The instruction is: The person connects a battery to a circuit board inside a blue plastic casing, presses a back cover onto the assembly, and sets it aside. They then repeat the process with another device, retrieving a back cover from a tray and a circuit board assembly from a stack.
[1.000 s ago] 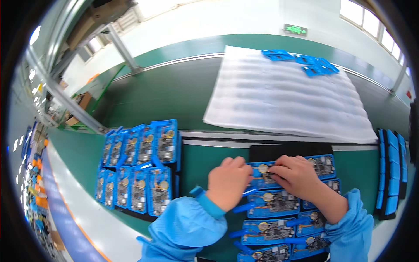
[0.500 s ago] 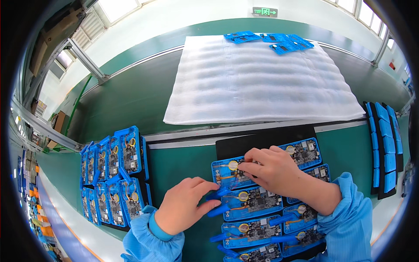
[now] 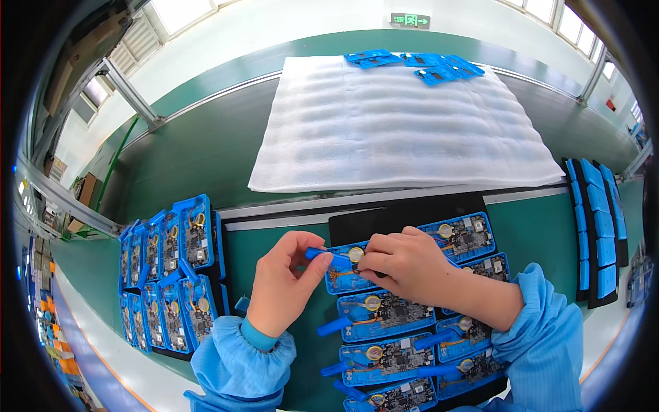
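My left hand (image 3: 285, 281) pinches a small blue oblong piece (image 3: 329, 258) between thumb and forefinger. It is held over the left end of an open blue case (image 3: 341, 283) in the top row. Inside that case a round coin cell (image 3: 355, 255) shows, with thin orange wiring beside it. My right hand (image 3: 410, 264) lies over the same case, fingers closed just right of the coin cell; anything between the fingertips is hidden. Below, more blue cases with dark circuit boards (image 3: 400, 312) stand in two columns, several with a blue oblong piece (image 3: 334, 325) at their left end.
To the left stands a second group of open blue cases with boards (image 3: 197, 237). Black trays of blue covers (image 3: 604, 250) stand at the right. White foam sheeting (image 3: 405, 130) covers part of the far bench, with several blue panels (image 3: 439, 73) at its back edge.
My left hand has moved up and taken the blue oblong piece from beside the top case, lifting it toward the coin cell. My right hand stays over the case.
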{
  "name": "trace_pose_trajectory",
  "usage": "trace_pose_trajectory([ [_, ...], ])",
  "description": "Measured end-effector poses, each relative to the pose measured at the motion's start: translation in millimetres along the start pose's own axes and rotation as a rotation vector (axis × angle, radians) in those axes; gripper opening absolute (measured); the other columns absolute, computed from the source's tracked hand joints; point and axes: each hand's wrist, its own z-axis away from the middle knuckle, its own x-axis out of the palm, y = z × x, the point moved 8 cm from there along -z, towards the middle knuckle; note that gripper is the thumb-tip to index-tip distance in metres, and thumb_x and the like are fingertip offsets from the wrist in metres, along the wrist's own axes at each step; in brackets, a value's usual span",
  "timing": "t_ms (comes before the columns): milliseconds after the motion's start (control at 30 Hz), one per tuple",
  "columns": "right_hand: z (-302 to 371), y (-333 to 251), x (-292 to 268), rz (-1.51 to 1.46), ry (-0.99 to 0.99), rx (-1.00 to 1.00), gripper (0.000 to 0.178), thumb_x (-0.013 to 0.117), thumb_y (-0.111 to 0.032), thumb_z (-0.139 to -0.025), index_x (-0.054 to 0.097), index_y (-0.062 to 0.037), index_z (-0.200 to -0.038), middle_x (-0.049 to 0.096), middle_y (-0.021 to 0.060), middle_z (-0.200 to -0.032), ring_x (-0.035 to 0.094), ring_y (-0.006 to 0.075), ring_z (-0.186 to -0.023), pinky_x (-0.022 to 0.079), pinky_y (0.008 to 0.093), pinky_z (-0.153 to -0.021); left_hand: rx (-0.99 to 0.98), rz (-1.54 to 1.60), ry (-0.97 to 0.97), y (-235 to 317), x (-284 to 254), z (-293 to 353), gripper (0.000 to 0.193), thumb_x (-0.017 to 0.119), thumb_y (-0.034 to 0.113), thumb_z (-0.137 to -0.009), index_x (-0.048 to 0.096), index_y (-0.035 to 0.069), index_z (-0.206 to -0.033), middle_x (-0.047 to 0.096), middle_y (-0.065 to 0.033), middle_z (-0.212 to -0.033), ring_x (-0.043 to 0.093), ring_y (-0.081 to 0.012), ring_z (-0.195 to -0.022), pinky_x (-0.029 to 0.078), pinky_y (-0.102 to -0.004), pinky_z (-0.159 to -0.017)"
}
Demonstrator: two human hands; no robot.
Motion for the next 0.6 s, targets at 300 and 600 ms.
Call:
trace_pose_trajectory([
  [300,1.4,-9.1,-0.1,-0.069,-0.085,-0.106,0.023,0.069,-0.011,-0.072,0.067,-0.0191,-0.094,0.057,-0.0039,-0.083,0.059,0.0139,-0.072,0.041,0.0303,-0.061,-0.001,0.011,0.066,-6.7,-6.4,0.0,0.019,0.063,0.012,-0.088,0.057,0.003,-0.104,0.063,-0.0011,-0.089,0.058,-0.0064,-0.072,0.045,-0.0193,-0.057],
  [600,-2.7,-9.2,1.7,-0.070,-0.110,-0.072,0.017,0.068,-0.011,-0.073,0.065,-0.0183,-0.088,0.056,-0.0037,-0.080,0.057,0.0156,-0.068,0.039,0.0312,-0.060,-0.014,0.118,0.091,-11.5,-4.7,0.2,0.019,0.064,0.009,-0.087,0.058,0.001,-0.103,0.064,-0.0045,-0.086,0.063,-0.0105,-0.076,0.049,-0.0213,-0.061],
])
